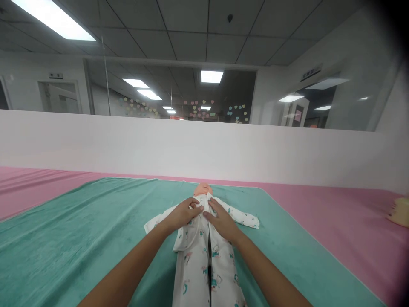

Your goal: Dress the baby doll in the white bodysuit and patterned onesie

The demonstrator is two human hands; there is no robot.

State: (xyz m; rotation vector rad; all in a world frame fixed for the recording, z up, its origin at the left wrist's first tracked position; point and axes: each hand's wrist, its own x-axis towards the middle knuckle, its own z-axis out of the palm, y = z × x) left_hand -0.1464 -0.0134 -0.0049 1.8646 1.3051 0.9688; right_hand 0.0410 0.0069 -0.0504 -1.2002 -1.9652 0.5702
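A baby doll (202,189) lies on its back, its head toward the wall. It wears a white long-sleeved baby shirt (245,218) with small green and pink prints, and its front edges meet along the chest. My left hand (184,214) is at the left side of the chest, fingers curled and the thumb near them at the shirt's front. My right hand (223,221) rests on the right side of the chest, fingers stretched out and thumb apart, touching the cloth. White printed legs of clothing (193,277) run down toward me with a dark gap between them.
The doll lies on a green blanket (105,221) spread over a pink sheet (319,209). A low white wall (159,147) stands behind, with glass above it. At the far right edge is a pale yellow object (400,212), partly cut off.
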